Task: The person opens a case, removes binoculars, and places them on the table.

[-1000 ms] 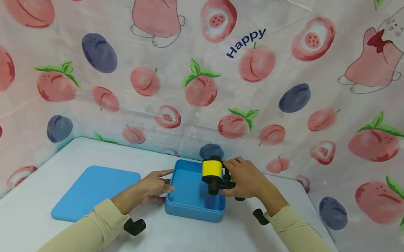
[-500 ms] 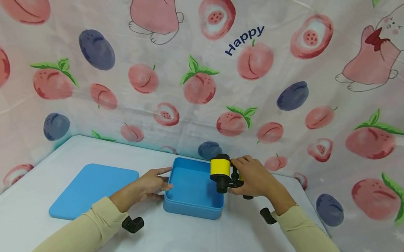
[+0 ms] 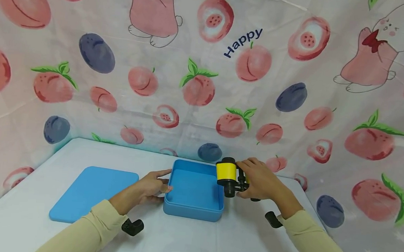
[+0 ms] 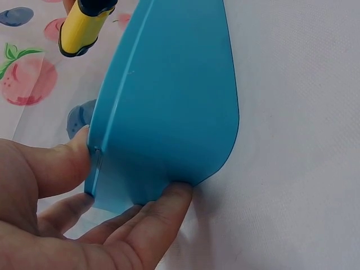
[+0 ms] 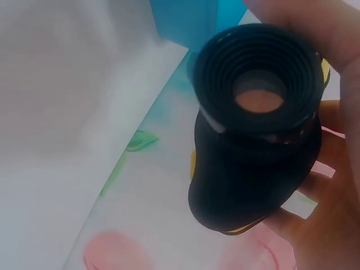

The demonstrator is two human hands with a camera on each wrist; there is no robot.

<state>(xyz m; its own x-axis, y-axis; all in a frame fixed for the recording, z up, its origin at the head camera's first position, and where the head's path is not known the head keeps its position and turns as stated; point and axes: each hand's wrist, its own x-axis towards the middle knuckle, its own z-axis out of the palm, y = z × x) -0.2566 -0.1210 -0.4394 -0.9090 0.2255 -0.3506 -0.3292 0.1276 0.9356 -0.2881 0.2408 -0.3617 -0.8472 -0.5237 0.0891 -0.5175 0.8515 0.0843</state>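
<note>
At the left of the white table (image 3: pixel 179 241) lies a flat blue panel (image 3: pixel 93 192) with rounded corners, its right edge partly behind the left forearm in the head view. A pale yellow sleeve (image 3: pixel 85 228) reaches in from the near left, with a black piece (image 3: pixel 133 227) just beside its cuff. Next comes the left hand (image 3: pixel 152 186), gripping the left wall of the blue box (image 3: pixel 193 212), thumb at the rim and fingers against the outside. The open-topped box sits on the table, right of the panel. To its right, yellow and black binoculars (image 3: pixel 226 172) are held raised by the far right part of the box, overlapping its right rim in the head view. The right hand (image 3: pixel 259 178) grips them from the right, its fingers curled round the body.
</note>
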